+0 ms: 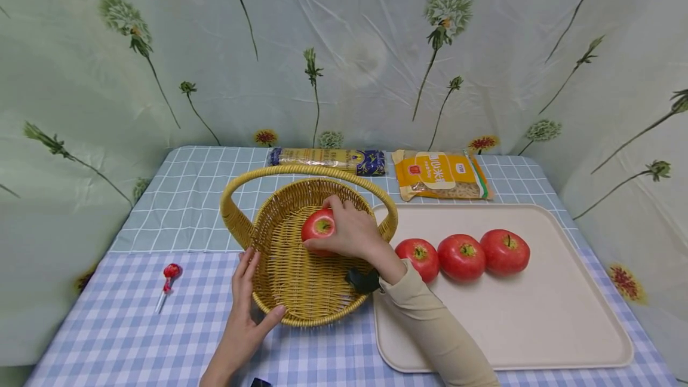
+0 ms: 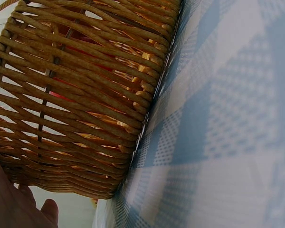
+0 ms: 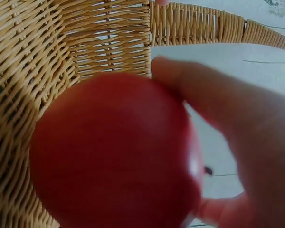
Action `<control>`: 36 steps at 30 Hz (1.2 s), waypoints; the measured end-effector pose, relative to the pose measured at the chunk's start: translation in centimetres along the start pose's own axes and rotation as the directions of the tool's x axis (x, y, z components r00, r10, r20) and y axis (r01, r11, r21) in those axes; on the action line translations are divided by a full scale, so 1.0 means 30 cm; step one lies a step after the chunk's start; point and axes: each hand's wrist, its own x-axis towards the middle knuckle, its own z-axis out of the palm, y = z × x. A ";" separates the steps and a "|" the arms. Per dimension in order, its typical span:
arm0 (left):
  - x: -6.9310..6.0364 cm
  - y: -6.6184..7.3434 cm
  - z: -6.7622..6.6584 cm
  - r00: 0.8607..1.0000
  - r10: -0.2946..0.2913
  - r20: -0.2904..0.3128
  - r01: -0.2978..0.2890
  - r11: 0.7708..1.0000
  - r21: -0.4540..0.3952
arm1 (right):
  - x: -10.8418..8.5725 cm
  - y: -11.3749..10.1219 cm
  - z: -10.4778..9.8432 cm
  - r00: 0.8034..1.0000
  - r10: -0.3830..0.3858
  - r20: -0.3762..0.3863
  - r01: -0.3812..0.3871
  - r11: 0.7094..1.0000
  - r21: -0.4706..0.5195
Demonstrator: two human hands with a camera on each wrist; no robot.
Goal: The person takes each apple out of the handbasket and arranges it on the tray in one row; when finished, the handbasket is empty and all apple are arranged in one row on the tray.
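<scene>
A yellow wicker basket (image 1: 290, 282) with a tall arched handle stands on the checked cloth in the head view. My right hand (image 1: 352, 229) grips a red apple (image 1: 317, 226) inside it, thumb and fingers on opposite sides. Close up in the right wrist view, the apple (image 3: 114, 152) is large, with woven wall behind it. At the basket's left front, my left hand (image 1: 244, 312) rests against the rim, fingers fairly straight and thumb apart near the front edge. The left wrist view shows the basket's outer weave (image 2: 80, 95) beside that hand.
Right of the basket lies a beige tray (image 1: 510, 321) with a row of three red apples (image 1: 461, 258). Behind are a long noodle packet (image 1: 328, 160) and an orange food bag (image 1: 443, 177). A red lollipop (image 1: 171, 271) lies at the left.
</scene>
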 end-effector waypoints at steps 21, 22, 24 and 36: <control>0.001 -0.001 -0.004 1.000 0.007 0.002 -0.007 1.000 -0.003 | -0.108 -0.049 -0.048 0.981 -0.048 -0.189 0.099 0.958 0.269; 0.001 0.000 -0.004 1.000 0.007 0.002 -0.007 1.000 -0.004 | -0.114 -0.051 -0.050 0.980 -0.052 -0.194 0.107 0.952 0.286; 0.001 0.001 -0.004 1.000 0.006 0.001 -0.006 1.000 -0.004 | -0.125 -0.053 -0.052 0.976 -0.069 -0.205 0.132 0.941 0.311; 0.008 0.075 -0.005 1.000 -0.013 0.003 0.013 1.000 -0.019 | -0.191 -0.044 -0.053 0.947 -0.188 -0.262 0.284 0.870 0.402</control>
